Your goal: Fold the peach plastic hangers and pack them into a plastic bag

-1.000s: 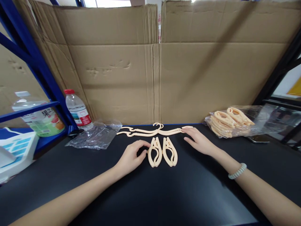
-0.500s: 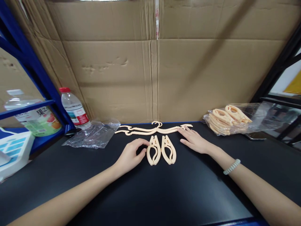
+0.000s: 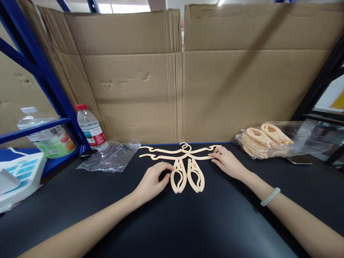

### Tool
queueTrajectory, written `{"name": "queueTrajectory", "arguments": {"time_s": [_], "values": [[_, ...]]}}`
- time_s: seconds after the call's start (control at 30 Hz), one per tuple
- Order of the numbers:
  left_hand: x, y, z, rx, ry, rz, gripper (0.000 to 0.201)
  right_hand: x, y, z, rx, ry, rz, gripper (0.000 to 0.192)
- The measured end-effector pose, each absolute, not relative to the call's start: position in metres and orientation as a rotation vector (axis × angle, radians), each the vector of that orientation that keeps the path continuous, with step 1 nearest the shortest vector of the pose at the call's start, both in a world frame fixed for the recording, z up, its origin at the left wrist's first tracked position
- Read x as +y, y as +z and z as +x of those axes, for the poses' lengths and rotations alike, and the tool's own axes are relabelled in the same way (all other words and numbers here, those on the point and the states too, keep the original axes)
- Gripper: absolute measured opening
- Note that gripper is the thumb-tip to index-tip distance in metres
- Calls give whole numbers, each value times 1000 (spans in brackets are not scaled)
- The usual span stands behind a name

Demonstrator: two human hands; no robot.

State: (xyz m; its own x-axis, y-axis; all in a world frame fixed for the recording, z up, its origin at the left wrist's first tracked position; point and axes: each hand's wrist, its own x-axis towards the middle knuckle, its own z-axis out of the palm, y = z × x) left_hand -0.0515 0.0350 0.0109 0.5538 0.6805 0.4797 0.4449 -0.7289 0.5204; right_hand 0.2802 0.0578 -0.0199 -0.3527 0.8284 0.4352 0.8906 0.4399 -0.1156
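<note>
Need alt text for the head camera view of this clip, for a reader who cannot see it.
Two bare hands rest on a black table: the left hand touches the left of two folded beige hangers, and the right hand rests on the end of unfolded hangers lying behind them. Cardboard stands behind, a water bottle at left, bagged hangers at right.

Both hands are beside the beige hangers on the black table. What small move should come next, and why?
Probably the left hand should pinch the nearer folded hanger: its fingers already touch that edge. The right hand rests on the opened hangers behind, steadying them.
</note>
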Motion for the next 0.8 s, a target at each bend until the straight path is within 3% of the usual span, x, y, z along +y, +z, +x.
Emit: {"name": "queueTrajectory", "arguments": {"time_s": [0.2, 0.43, 0.67, 0.8], "values": [[34, 12, -51, 931, 982, 2431, 24, 54, -13, 273, -2222, -100, -1258, 16], [37, 10, -53, 1024, 999, 2353, 22, 46, -4, 270, -2143, 39, -1328, 14], [50, 1, -57, 1064, 1165, 1674, 30, 47, -3, 273, -2011, 12, -1351, 14], [49, 5, -58, 1132, 1228, 1386, 45, 47, -3, 276, -1945, -15, -1324, 13]]}}
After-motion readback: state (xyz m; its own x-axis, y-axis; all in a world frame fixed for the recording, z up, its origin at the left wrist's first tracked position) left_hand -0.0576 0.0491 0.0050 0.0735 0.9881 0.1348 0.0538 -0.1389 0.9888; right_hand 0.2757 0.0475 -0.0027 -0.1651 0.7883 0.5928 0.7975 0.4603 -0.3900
